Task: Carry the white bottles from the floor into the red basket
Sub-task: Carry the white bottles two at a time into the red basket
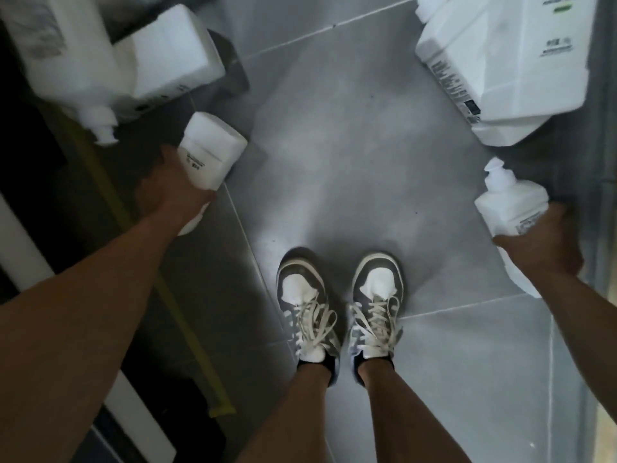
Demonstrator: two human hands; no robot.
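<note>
My left hand (173,192) grips a white bottle (210,150) at the left, its base pointing away from me. My right hand (547,242) grips a white pump bottle (510,203) at the right edge, its pump pointing up and away. Two large white bottles (100,55) lie on the floor at the upper left, one with its pump towards me. Another large white bottle (507,61) with printed labels lies at the upper right. The red basket is not in view.
Grey floor tiles (334,145) fill the middle, and my two feet in grey and white sneakers (340,305) stand on them. A dark strip with a yellow line (187,315) and white panels runs along the left side.
</note>
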